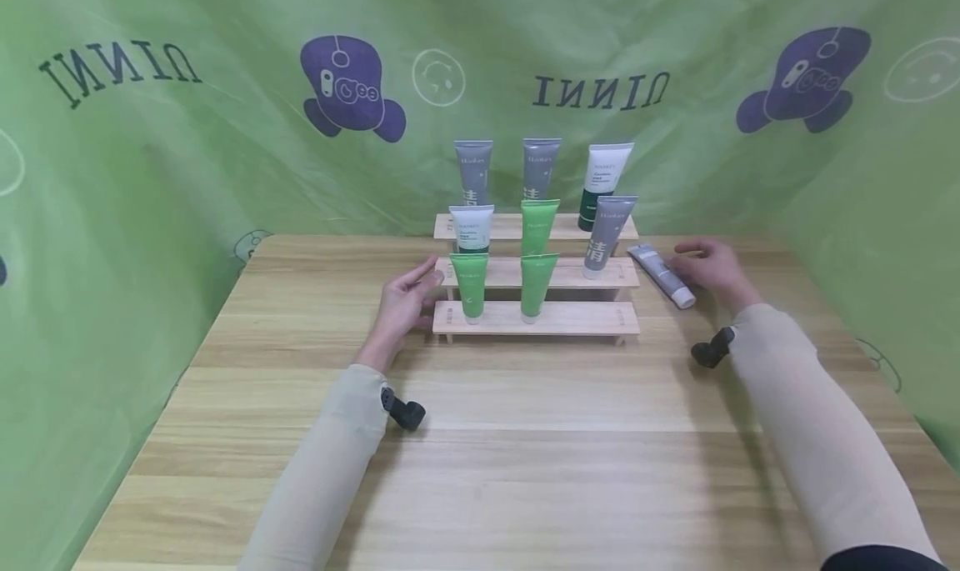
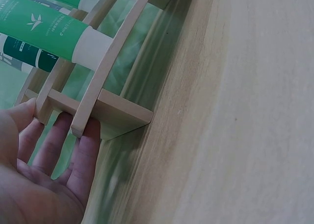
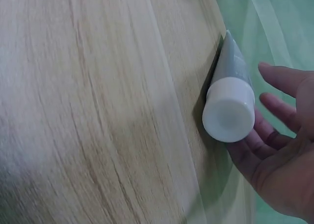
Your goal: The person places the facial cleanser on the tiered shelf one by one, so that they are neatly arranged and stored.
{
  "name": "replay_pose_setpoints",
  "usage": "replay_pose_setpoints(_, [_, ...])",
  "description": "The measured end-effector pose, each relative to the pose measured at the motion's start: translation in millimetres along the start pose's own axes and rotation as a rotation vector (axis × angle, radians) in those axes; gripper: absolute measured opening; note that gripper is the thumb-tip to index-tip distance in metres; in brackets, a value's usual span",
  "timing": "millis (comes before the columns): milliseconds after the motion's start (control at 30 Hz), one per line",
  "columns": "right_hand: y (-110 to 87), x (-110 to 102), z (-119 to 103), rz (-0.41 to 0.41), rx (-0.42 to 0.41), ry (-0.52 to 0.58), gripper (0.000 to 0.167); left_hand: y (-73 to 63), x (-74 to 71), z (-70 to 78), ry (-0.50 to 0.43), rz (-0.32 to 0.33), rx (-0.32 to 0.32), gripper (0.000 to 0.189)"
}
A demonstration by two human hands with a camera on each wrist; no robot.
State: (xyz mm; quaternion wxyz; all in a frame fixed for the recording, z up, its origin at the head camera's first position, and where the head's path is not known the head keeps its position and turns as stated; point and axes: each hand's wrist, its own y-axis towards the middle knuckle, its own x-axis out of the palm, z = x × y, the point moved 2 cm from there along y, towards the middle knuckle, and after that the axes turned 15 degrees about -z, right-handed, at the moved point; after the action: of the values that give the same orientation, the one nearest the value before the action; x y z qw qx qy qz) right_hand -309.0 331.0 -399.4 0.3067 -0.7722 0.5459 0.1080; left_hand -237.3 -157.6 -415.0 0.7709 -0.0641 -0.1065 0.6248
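A three-tier wooden display stand [image 1: 573, 318] holds several upright squeeze tubes. My left hand [image 1: 401, 308] holds the stand's left end; in the left wrist view the thumb lies against one board and the fingers [image 2: 51, 144] reach under the boards. Right of the stand, a grey tube [image 1: 657, 271] with a white cap [image 3: 228, 111] lies on its side on the table. My right hand [image 1: 708, 272] is beside this tube, fingers spread along its far side and thumb apart from it.
Two green tubes, one of them a left tube [image 1: 470, 286], stand on the lowest tier. A white-and-green tube [image 1: 472, 227], a green tube [image 1: 538, 227] and a grey tube [image 1: 610, 233] occupy the middle. Behind the wooden table [image 1: 525, 471] hangs a green printed curtain [image 1: 480, 21].
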Motion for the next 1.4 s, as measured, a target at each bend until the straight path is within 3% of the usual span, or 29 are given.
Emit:
replay_pose_setpoints(267, [0.0, 3, -1, -0.062, 0.052, -0.079, 0.069, -1.1, 0.7, 1.2, -0.003, 0.0, -0.001, 0.055])
replay_pose_setpoints(800, [0.8, 13, -18, -0.114, 0.224, -0.068, 0.077, -0.7, 1.2, 0.0, -0.004, -0.002, -0.001, 0.054])
replay_pose_setpoints(1400, [3.9, 10, -15, -0.142, 0.208, 0.036, 0.076, -0.2, 0.9, 0.5, -0.009, 0.006, -0.007, 0.055])
